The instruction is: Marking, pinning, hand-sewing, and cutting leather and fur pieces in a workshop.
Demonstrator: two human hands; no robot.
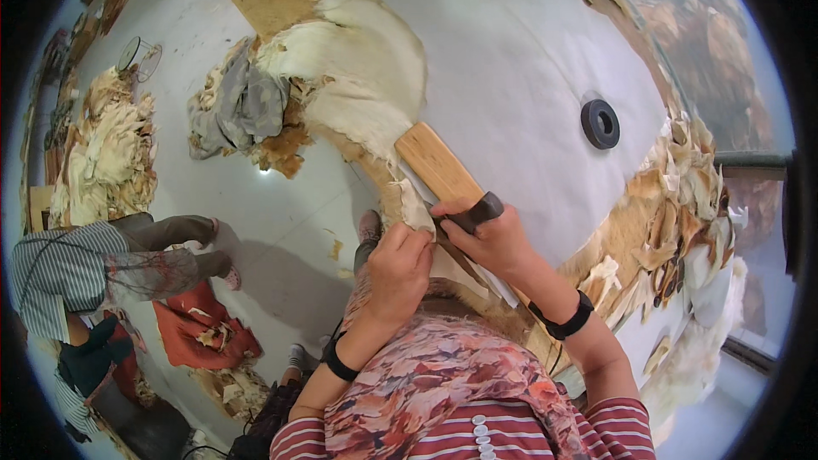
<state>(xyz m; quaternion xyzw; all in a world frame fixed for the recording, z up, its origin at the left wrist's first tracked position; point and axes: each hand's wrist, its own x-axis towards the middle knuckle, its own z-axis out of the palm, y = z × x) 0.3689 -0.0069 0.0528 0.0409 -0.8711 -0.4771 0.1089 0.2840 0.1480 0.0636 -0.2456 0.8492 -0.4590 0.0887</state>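
2 hands (399, 266) (492, 238) pinch pale, ragged-edged hide (362, 94) by wooden board (437, 163).

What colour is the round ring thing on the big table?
The ring is black, lying on the white table; the head view shows it.

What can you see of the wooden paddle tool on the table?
The flat light-brown wooden paddle tool has a rounded rectangular blade with visible grain and a dark handle end. It lies diagonally on the white table, blade pointing up-left over the edge of the cream fur pelt. The right hand grips its dark handle; the left hand pinches the pelt beside it.
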